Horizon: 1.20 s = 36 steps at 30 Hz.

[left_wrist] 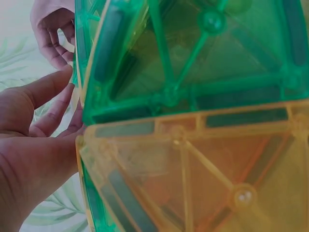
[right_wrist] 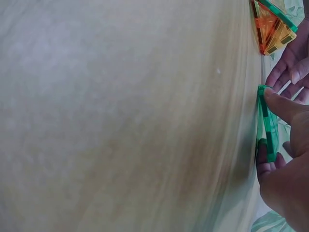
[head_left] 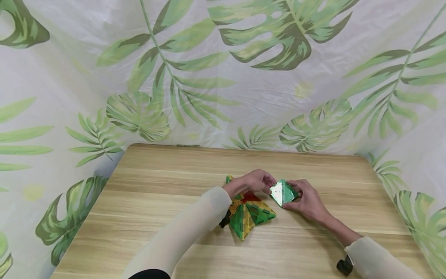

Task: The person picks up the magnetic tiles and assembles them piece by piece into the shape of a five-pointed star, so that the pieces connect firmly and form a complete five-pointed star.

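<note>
Several translucent green and orange magnetic tiles stand joined as a star-like build on the table, with a red part near its middle. My right hand pinches a pair of green triangular tiles between thumb and fingers, right of the build; its left half shines with glare. My left hand reaches over the build, fingertips right at the left corner of the green pair. In the left wrist view, the left thumb and fingers are fairly straight, beside the large green tile and orange tile of the build.
The wood-grain table has a leaf-print cloth hanging behind it and at both sides. A black strap piece sits at the right wrist, and another dark piece under the left sleeve is close against the build.
</note>
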Tool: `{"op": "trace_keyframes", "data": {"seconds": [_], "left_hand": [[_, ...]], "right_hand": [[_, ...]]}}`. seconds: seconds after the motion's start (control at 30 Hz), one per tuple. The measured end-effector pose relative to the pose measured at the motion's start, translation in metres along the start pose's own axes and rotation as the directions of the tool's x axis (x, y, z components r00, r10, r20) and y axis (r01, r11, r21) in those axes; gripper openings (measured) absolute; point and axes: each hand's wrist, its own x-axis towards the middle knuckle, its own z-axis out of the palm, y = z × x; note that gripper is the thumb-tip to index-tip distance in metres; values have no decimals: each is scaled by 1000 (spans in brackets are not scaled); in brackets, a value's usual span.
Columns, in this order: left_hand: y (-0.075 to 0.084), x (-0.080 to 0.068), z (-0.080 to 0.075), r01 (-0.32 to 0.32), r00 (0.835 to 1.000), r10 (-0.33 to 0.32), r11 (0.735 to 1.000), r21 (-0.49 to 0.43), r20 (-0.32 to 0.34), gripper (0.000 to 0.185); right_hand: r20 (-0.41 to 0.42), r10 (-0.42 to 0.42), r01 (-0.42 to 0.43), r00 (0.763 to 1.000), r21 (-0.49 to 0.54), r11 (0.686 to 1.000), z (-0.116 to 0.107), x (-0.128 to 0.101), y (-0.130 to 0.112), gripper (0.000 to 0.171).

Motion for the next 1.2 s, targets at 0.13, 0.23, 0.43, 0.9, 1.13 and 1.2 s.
{"op": "trace_keyframes", "data": {"seconds": [0.13,0.23,0.43,0.9,1.13,1.2], "left_hand": [[2,-1,2,4,999,-4,1000,10,-36,33],[3,-1,4,6,999,-5,1000,8,-49,32],[2,-2,6,-2,996,5,1000,28,-88,33],[0,-13,-27,-97,995,93,984,-153,-30,36],[-4,-18,-50,-74,995,85,982,-173,52,36],[-7,-19,-56,-74,992,91,981,-178,88,36]], "right_hand": [[9,10,-10,1000,54,999,0,-1,0,71],[47,47,-55,998,178,983,0,-3,0,65],[133,115,-161,984,414,896,-2,-2,3,56],[169,203,-264,964,559,786,-12,9,-16,41],[146,153,-209,977,557,804,-5,16,-29,40],[138,132,-187,982,552,812,-1,18,-31,38]]}}
